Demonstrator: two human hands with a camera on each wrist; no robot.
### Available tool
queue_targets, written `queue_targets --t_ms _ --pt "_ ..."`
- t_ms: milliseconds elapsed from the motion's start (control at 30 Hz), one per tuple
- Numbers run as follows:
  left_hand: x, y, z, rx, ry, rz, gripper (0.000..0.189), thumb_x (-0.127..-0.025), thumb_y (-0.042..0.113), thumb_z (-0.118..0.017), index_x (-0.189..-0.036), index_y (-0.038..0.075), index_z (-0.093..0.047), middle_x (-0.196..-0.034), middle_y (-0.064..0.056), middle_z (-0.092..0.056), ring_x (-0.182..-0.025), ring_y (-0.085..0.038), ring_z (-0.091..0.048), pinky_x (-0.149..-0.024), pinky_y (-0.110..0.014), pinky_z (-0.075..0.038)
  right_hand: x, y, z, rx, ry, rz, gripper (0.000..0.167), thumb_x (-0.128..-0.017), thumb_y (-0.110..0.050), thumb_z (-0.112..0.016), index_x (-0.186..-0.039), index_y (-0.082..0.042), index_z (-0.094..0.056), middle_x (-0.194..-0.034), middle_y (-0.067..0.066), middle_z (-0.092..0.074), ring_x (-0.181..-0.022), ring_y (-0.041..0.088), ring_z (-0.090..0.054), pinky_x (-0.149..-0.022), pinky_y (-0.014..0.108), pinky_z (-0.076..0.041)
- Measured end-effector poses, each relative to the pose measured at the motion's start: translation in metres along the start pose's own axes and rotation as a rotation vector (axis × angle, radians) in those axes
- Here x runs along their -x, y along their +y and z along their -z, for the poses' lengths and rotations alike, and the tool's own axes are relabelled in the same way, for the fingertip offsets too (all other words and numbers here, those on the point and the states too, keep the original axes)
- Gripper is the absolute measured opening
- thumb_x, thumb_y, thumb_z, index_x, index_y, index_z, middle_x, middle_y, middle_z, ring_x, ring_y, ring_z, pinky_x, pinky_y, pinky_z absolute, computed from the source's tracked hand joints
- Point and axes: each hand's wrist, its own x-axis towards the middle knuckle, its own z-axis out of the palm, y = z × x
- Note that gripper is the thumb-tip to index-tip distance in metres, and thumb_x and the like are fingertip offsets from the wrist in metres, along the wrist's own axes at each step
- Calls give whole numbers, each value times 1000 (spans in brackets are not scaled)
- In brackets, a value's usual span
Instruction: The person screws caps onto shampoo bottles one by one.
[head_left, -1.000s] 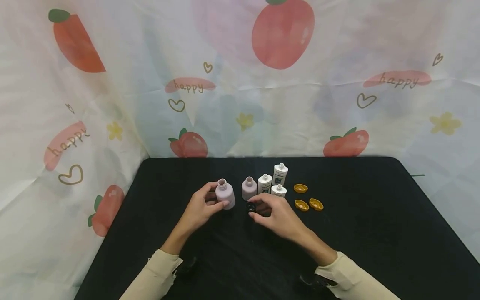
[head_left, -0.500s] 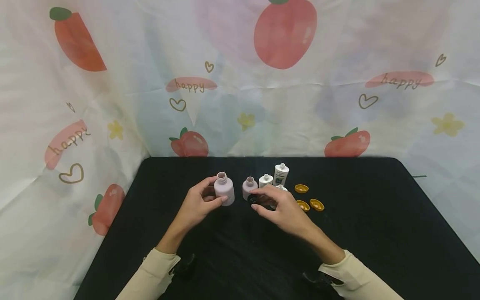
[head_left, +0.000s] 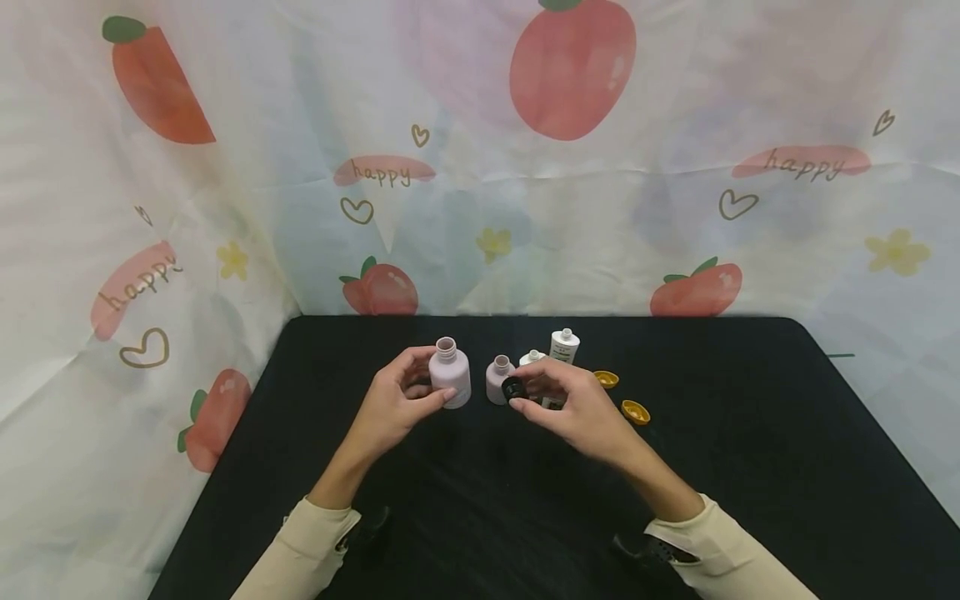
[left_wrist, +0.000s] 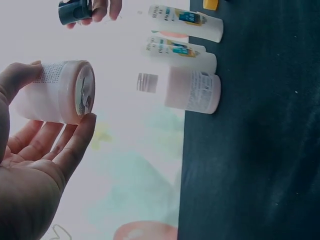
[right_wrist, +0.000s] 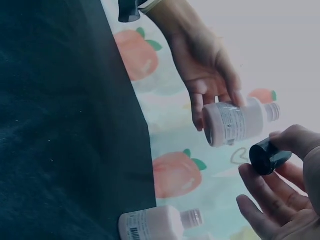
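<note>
My left hand (head_left: 397, 402) grips a pale pink bottle (head_left: 450, 379) with its neck uncapped and pointing up. In the left wrist view the held bottle (left_wrist: 55, 92) shows its base, raised off the table. Between thumb and fingers my right hand (head_left: 577, 408) pinches a black cap (head_left: 513, 388), its hollow end showing in the right wrist view, where the cap (right_wrist: 269, 156) is close to the held bottle's neck. A second pale pink bottle (head_left: 498, 382), also without a cap, stands on the table just behind the cap.
White bottles with open necks stand behind my right hand, one white bottle (head_left: 564, 346) at the back. Yellow caps (head_left: 636, 412) lie to the right on the black table (head_left: 750, 433). A printed fruit curtain (head_left: 480, 167) hangs behind the table.
My right hand has risen and moved slightly right with the black cap, which has tilted. My left hand has lifted the pink bottle a little higher.
</note>
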Motion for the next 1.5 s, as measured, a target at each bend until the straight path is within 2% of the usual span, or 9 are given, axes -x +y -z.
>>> queue_targets --t_ms 133,367,467,633,800,1000,1233,1400,1500 --pt "-1 6 -1 4 -9 -16 58 -84 6 -83 -136 8 -57 -130 -14 -64 -114 -28 -65 -94 -38 -58 -2 -2 4 -16 15 17 35 -88 -10 -80 -121 -14 -69 -111 0 -69 -97 15 -70 -90 40 -59" --pt "-1 15 -5 19 -37 -60 57 -85 6 -82 -136 8 -57 -128 -14 -65 -114 -27 -65 -91 -32 -58 -7 -10 13 -110 18 73 35 -89 -7 -79 -122 -12 -70 -111 1 -67 -97 18 -71 -91 28 -57" --pt "-2 18 -8 34 -44 -70 57 -85 5 -82 -136 7 -58 -126 -14 -66 -113 -27 -65 -90 -32 -58 -9 -12 17 -137 9 104 38 -88 -3 -78 -124 -13 -69 -112 2 -65 -97 19 -71 -89 29 -58" --pt "-1 21 -12 41 -49 -72 57 -85 4 -82 -136 7 -58 -127 -13 -65 -113 -26 -65 -90 -31 -58 -11 -14 24 -101 18 134 41 -90 -2 -76 -128 -15 -68 -115 2 -64 -97 18 -70 -87 28 -58" --pt "-2 23 -18 44 -56 -82 57 -85 4 -82 -136 7 -58 -126 -13 -66 -111 -26 -66 -90 -31 -58 -13 -19 30 -64 55 105 38 -91 -7 -77 -126 -12 -67 -120 -2 -66 -103 15 -68 -89 25 -57" --pt "-4 25 -26 57 -56 -95 56 -85 5 -81 -136 6 -58 -126 -13 -65 -111 -26 -66 -90 -31 -58 -16 -25 35 -53 84 87 34 -90 -7 -77 -122 -14 -67 -120 0 -67 -104 14 -68 -89 24 -57" --pt "-7 26 -33 92 -48 -94 55 -85 3 -82 -135 6 -59 -126 -14 -66 -114 -26 -66 -89 -32 -59 -20 -28 41 -69 94 140 36 -90 0 -76 -123 -13 -69 -119 0 -66 -108 14 -67 -91 27 -57" --pt "-8 28 -37 99 -55 -95 54 -85 4 -82 -135 6 -59 -126 -14 -66 -114 -25 -66 -88 -32 -59 -23 -29 45 -83 88 183 42 -90 3 -73 -129 -13 -68 -122 2 -65 -113 16 -65 -96 29 -55" --pt "-9 29 -39 97 -64 -94 54 -85 5 -82 -134 6 -60 -125 -13 -66 -114 -24 -66 -88 -32 -59 -25 -31 46 -67 92 178 46 -91 2 -73 -133 -15 -65 -125 2 -66 -113 14 -66 -96 28 -55"
